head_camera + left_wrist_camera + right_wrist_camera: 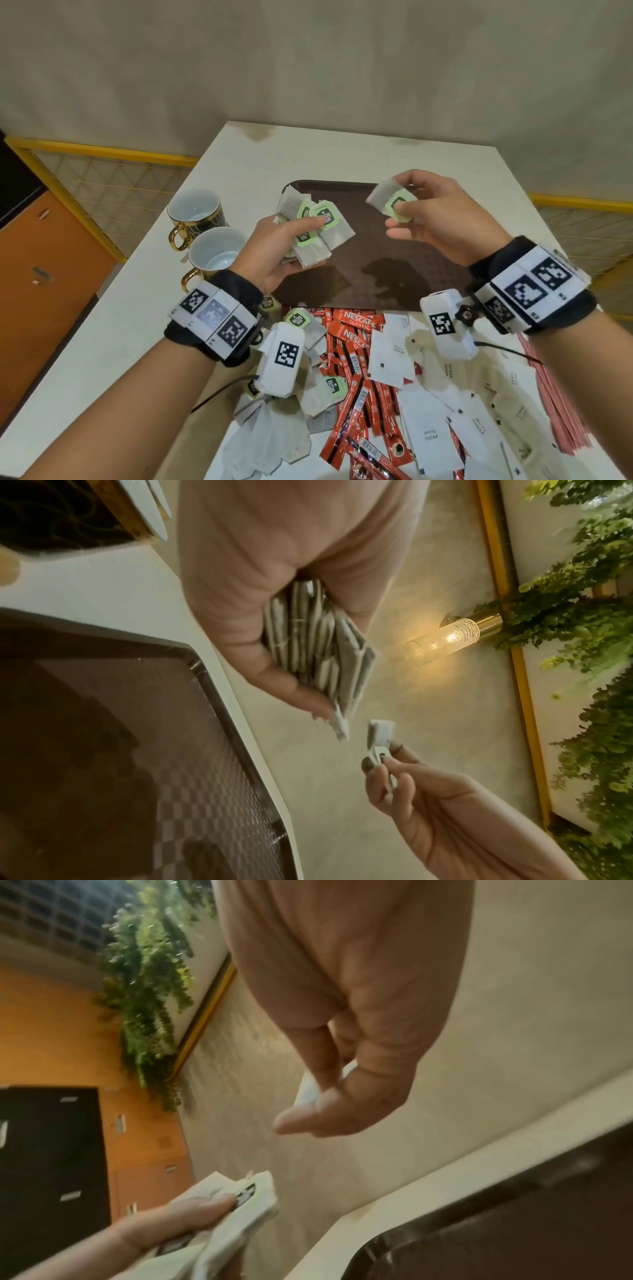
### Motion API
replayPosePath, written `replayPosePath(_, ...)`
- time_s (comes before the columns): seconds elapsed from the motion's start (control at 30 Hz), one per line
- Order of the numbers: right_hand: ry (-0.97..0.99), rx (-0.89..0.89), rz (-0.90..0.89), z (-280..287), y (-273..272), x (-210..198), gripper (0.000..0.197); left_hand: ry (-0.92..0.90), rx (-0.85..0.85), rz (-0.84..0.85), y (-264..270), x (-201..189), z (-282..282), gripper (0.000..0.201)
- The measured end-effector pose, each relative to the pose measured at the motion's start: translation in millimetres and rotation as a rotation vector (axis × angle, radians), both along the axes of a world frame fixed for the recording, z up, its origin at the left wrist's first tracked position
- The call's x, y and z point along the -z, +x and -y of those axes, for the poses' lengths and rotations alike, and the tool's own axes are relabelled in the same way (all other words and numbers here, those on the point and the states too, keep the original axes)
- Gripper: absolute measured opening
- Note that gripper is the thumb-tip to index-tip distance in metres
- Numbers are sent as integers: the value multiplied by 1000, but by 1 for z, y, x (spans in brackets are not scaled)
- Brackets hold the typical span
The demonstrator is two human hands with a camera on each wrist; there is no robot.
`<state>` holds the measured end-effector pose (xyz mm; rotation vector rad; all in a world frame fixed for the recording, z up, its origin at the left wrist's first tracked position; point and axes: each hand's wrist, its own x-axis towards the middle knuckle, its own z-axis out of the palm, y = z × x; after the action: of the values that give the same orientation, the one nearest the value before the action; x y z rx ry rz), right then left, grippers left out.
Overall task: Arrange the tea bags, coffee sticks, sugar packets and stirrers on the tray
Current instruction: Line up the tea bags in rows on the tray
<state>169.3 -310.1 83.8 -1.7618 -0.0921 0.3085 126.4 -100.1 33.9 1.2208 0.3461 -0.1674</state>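
Note:
My left hand [274, 253] grips a stack of several grey tea bags [317, 229] with green tags, held above the left part of the dark brown tray [376, 267]. The same stack of tea bags [318, 647] shows edge-on in the left wrist view. My right hand [442, 219] pinches a single tea bag [390, 202] by its green tag, above the tray's far right part, a short gap from the stack. On the table near me lies a heap of loose tea bags [274, 435], red coffee sticks [356, 377] and white sugar packets [428, 435]. Pink stirrers [555, 394] lie at the right.
Two white cups [205, 233] with gold handles stand left of the tray on the white table [144, 329]. The tray's floor is bare. An orange cabinet [44, 281] stands to the left beyond the table edge, a beige wall behind.

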Motion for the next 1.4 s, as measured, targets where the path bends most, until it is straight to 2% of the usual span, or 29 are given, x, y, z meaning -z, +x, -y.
replayPosePath(0.1,-163,-188,108,4,4,-10,23,87,51,7,4,-3,-1,37)
replayPosePath(0.2,-190,-293,147,0,6,-16,18,156,103,9,7,-6,2,33)
replayPosePath(0.43,-221,-326,152,-13,20,-6,7,177,229,27,11,-12,8,33)
replayPosePath(0.57,-233,-355,93,-17,37,0,11,184,173,24,16,-12,9,37)
replayPosePath(0.67,-250,-258,86,-19,67,6,7,117,8,-40,18,-7,7,36)
replayPosePath(0.73,-268,-156,87,-23,95,17,12,75,-49,-97,16,-2,6,37)
replayPosePath(0.87,-298,-96,51,-51,146,45,21,12,-33,-164,13,3,10,37)
replayPosePath(1.1,-323,-89,-24,-100,215,79,24,-39,-13,-153,24,5,13,34)
replayPosePath(1.23,-331,-84,-69,-112,231,95,25,-44,0,-144,31,9,11,25)
replayPosePath(1.4,-199,-17,-151,-117,237,104,25,-60,10,-142,34,12,9,21)
